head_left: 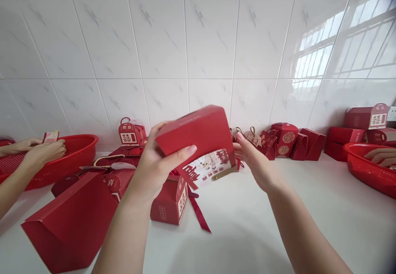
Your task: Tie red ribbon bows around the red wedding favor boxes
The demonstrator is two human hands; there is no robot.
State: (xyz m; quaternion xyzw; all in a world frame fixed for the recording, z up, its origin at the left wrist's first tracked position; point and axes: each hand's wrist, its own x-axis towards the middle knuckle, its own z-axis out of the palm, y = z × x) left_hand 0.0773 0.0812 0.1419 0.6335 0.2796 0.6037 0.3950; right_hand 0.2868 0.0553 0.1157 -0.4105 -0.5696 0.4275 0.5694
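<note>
My left hand (156, 164) is wrapped round a red gift box (198, 131), its thumb lying across the near face. The box hangs tilted above the table. Below the thumb shows a white printed panel (208, 168) with red characters and small figures; whether it belongs to the box or is a separate card I cannot tell. At the right end of the box is my right hand (258, 162), thumb raised and fingers stretched toward the box's edge, partly hidden there. Under the held box stands a smaller red box (170, 206), with a dark red ribbon (200, 214) lying next to it.
A large red box (71, 224) sits at the front left. Red plastic baskets (89, 142) flank the white table (241, 228), another person's hands (46, 152) at the left one and a hand (382, 155) in the right one. Several red boxes (286, 140) line the tiled wall.
</note>
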